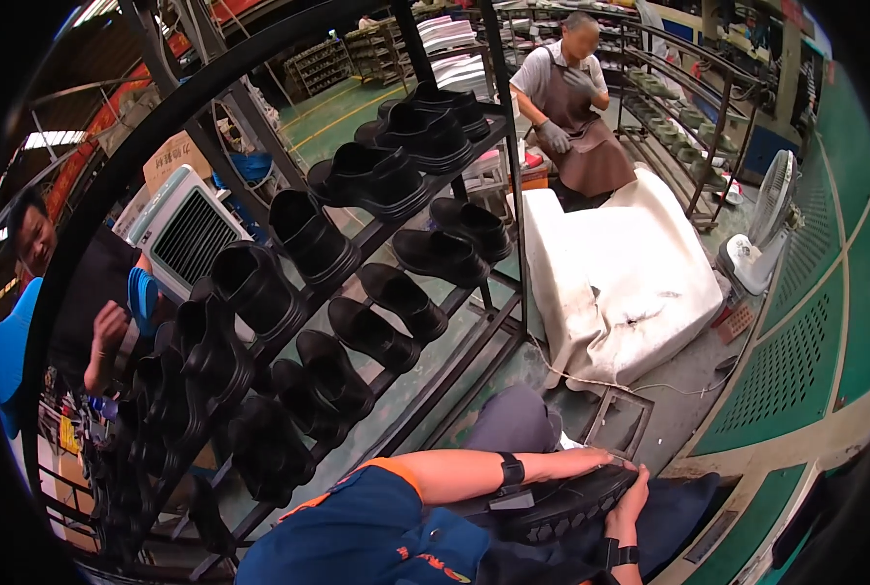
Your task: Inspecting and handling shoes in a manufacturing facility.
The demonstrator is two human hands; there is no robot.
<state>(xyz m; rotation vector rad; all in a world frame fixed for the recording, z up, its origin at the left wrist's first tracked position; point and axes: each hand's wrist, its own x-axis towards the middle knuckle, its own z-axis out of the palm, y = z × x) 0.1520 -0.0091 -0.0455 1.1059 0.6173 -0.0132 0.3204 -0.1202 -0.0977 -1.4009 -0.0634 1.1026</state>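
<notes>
My left hand [591, 460] reaches across and rests at the far rim of a black object with a lattice-patterned side [576, 509], low in the view. My right hand [632, 502] curls round the right end of the same rim, its fingers near those of my left hand. What kind of object it is I cannot make out. Both wrists wear black bands. Left of my arms stands a black metal rack [435, 390] with tilted tiers of black shoes [342, 375].
A white-covered block [620, 283] stands ahead, with a person in a brown apron [581, 117] behind it. A white fan [761, 224] and green perforated panels [781, 370] are at the right. Another person [94, 292] is beyond the rack, near an air cooler [191, 239].
</notes>
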